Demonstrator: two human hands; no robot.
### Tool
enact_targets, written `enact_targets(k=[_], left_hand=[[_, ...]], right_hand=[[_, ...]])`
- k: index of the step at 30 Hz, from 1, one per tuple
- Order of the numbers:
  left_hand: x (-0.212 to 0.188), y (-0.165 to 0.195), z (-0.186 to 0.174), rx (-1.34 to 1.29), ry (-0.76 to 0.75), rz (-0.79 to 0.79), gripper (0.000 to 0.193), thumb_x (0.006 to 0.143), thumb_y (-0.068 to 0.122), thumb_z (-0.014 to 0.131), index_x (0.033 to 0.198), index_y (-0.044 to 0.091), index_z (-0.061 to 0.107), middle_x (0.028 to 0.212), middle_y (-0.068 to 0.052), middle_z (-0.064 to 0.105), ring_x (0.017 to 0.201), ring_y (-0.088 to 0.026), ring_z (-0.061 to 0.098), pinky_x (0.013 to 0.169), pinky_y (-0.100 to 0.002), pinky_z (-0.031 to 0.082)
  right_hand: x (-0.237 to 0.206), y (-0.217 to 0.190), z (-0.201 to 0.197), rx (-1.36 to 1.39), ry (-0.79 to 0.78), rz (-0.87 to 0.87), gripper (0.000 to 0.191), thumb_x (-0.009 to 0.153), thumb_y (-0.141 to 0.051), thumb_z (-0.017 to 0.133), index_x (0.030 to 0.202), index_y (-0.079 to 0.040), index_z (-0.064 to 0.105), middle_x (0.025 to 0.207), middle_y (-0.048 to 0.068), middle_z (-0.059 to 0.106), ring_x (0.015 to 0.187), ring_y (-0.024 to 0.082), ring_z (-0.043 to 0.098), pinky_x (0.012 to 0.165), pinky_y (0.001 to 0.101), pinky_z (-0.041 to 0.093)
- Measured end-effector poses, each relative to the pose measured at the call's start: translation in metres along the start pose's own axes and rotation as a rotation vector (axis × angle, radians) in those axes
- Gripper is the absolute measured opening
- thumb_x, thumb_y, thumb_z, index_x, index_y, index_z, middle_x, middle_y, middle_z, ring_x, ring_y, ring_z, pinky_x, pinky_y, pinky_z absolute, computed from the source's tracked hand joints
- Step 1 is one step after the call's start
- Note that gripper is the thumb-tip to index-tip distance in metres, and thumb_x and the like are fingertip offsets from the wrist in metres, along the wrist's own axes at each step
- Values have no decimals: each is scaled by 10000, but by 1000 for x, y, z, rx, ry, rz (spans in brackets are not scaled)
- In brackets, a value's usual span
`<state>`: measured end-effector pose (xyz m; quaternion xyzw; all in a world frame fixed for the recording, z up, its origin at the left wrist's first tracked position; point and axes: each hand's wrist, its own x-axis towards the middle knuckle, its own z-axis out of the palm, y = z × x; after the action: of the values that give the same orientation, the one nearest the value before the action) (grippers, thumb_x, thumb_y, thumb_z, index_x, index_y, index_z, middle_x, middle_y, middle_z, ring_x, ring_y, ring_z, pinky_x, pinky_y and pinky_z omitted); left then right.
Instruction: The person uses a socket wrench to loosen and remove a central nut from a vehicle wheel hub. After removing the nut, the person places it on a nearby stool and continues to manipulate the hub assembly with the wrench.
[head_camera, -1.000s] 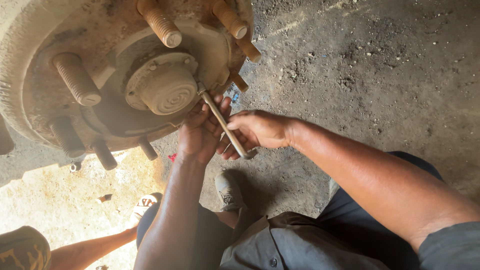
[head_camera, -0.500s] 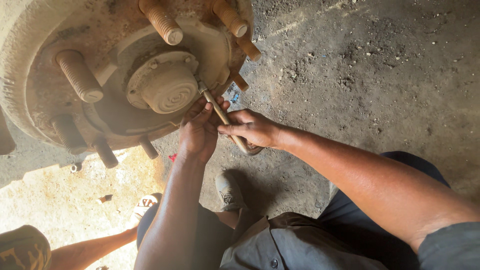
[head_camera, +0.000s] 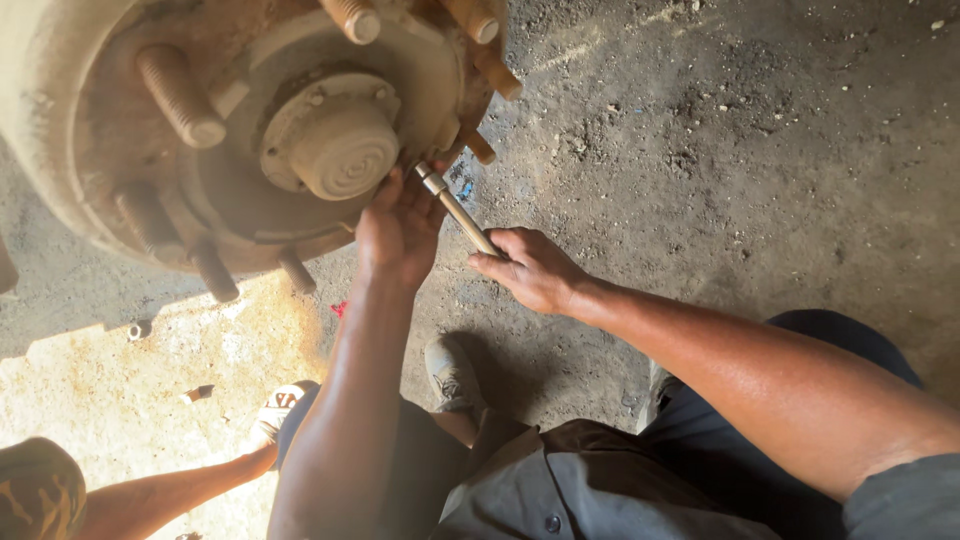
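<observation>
A large, dusty wheel hub (head_camera: 150, 150) fills the upper left of the view, seen from above by a person crouched on a dirt floor (head_camera: 750, 150). No wheel is mounted on it: its threaded studs (head_camera: 180, 95) stand bare around the rim, with no nuts visible on them, and the round ribbed centre cap (head_camera: 340, 145) is in place at the middle. From this the work appears to be partway, with the hub stripped of its wheel and attention now at the hub's lower right edge. The person's left hand (head_camera: 400, 230) is raised against that edge, palm toward the metal, fingers spread and pressed up beside the cap; whether it grips anything cannot be told. The right hand (head_camera: 535, 268) is just beside it, fingers closed round the lower end of a slim metal tool (head_camera: 458, 210), which slants up to meet the hub near a stud. Below are the person's dark trousers and grey shirt, and one shoe (head_camera: 452, 372). Another person's arm (head_camera: 170, 495) reaches in at the lower left, well apart from the hub.
</observation>
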<state>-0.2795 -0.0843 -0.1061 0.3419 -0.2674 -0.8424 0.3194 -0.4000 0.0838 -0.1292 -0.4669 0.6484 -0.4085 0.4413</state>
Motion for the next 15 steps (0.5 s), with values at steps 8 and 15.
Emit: enact_targets(k=[8,15], left_hand=[[-15,-18,0,-24,-179,26,422,1085,350,354,1131,-8,574,1133,-212,698,1123,-333,706,1001,-503,549],[-55,-17,-3,-32,-132,95,171,1070,177,475,1136,48,565,1179,-174,664,1144,-328,680,1012,-497,540]], right_hand=[[-29,-8,2,-54,46,38,354,973,-407,609,873,-68,629,629,59,556,591,178,543,561,384,443],[-59,-17,17,-39,18,-21,301,972,-341,633,871,-58,653,619,19,509,588,121,478,536,346,413]])
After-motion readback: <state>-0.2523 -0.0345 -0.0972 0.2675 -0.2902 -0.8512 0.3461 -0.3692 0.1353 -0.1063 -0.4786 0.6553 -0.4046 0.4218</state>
